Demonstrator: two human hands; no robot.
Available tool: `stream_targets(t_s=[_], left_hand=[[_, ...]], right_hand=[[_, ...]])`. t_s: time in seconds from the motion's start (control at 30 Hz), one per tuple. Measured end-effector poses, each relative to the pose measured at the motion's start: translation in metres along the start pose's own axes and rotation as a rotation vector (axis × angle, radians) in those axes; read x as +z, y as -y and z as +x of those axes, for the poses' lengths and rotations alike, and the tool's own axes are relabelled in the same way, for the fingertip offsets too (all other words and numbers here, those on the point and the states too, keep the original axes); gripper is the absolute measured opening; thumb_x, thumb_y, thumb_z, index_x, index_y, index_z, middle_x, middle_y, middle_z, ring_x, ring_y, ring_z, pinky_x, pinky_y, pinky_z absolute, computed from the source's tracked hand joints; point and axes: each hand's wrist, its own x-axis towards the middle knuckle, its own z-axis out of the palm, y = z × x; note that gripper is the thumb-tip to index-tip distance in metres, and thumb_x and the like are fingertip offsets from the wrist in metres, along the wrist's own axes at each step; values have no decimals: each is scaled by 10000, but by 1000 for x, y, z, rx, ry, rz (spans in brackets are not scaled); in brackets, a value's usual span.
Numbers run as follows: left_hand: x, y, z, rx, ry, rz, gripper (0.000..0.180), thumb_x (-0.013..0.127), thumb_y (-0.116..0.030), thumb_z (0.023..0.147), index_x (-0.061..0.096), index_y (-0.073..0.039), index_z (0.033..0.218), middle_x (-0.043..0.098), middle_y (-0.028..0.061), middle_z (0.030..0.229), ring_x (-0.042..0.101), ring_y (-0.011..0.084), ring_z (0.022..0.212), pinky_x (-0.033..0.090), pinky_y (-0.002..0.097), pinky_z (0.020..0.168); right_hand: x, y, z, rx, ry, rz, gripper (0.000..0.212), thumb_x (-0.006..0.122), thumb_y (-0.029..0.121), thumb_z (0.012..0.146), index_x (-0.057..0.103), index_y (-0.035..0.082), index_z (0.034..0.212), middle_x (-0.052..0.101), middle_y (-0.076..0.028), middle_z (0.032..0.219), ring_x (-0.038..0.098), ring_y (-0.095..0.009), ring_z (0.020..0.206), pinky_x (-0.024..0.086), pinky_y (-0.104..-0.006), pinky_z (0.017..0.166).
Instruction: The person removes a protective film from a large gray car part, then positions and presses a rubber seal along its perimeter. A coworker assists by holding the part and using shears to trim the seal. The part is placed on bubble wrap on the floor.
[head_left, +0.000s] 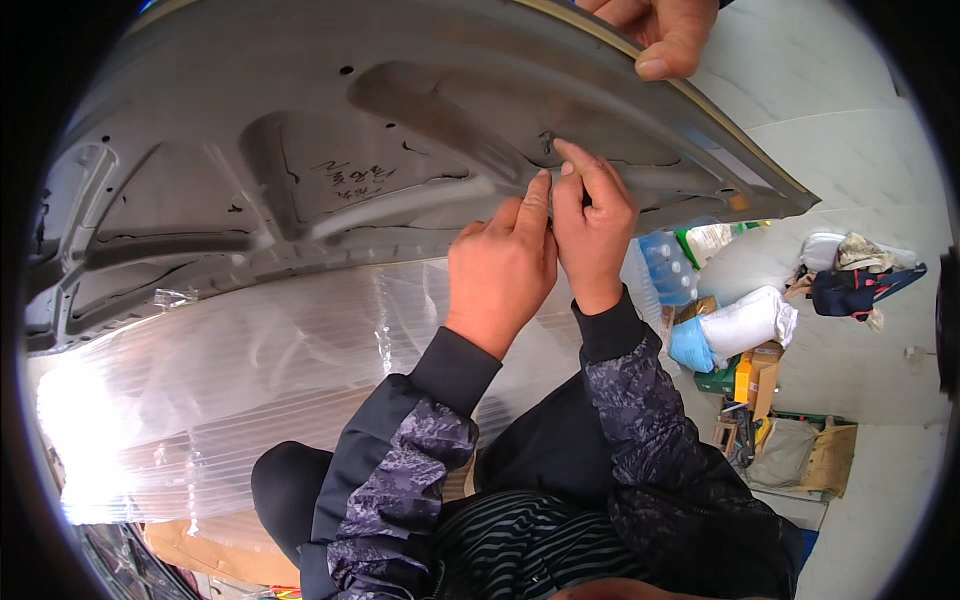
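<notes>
Head view: bottles (668,268) and white sack (752,322) lie beyond grey panel (235,85).

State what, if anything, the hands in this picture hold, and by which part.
Whether the wearer's left hand and right hand hold anything cannot be told. The co-worker's hand appears to hold the car hood by its edge.

Pale marbled tiling (850,375) fills the right side, with a white sack (755,322), blue-tinted bottles (668,268) and a cardboard box (766,374) cluttered together. Crazy bright glare (80,430) over on the left, btw.
</notes>
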Motion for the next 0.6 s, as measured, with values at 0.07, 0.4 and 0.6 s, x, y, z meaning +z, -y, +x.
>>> stream_targets(t_s=[0.07,0.4,0.6], left_hand=[[5,1,-3,-9,20,21,564,719,-144,833,640,-51,1384,671,37,858,649,260,608,548,374,620],[1,7,3,-54,35,-6,567,680,-88,867,623,-124,1430,686,66,925,679,305,656,554,423,570],[-1,7,5,-55,19,-13,583,683,-72,856,620,-127,1434,682,67,926,683,302,668,556,419,572]], right_hand=[[-2,2,0,-12,34,-45,266,620,-46,878,773,15,1086,693,-128,838,642,-238,653,526,-353,628],[1,6,4,-107,56,-139,306,624,-48,850,777,26,1105,668,-114,805,627,-256,632,526,-370,608],[3,11,6,-92,60,-154,287,628,-34,864,756,30,1113,708,-129,862,676,-283,686,547,-371,628]])
